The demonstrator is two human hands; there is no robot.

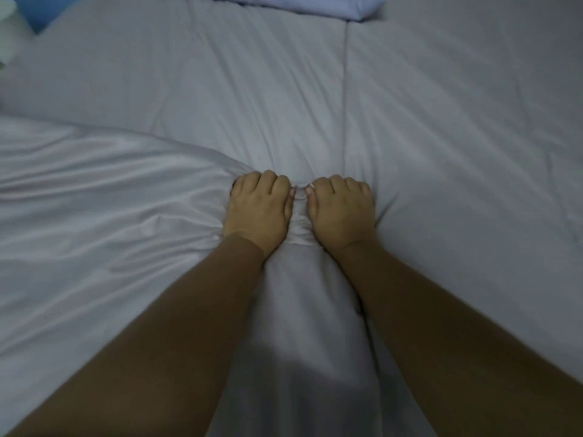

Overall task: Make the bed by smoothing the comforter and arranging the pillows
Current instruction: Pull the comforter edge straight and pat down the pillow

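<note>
fingers point(268, 181) of both hands are curled down into the cloth, so each hand grips a bunch of the comforter point(104, 222). the left hand point(257, 209) and the right hand point(342, 212) sit side by side just below the middle of the frame, thumbs nearly touching, with a pinched ridge of fabric between them. the fingertips are buried, so i cannot tell how deep the hold goes.

the comforter fills the lower left and runs down between the forearms, with long folds fanning out leftward from the left hand. its edge curves from the left side of the frame to the hands. beyond it, across the upper half, lies a flatter quilted layer point(441, 121) whose stitched seam runs up toward a pillow point(315, 6) at the top edge, only partly in view.

as i judge it, with the hands so close together, a pull toward the top would drag only a narrow strip and deepen the folds on the left rather than flatten them. a hard tug could skew the edge or push the cloth into the pillow. a shallow hold may slip on the smooth fabric. a white object point(9, 29) at the upper left could be caught by a wide sweep.
</note>
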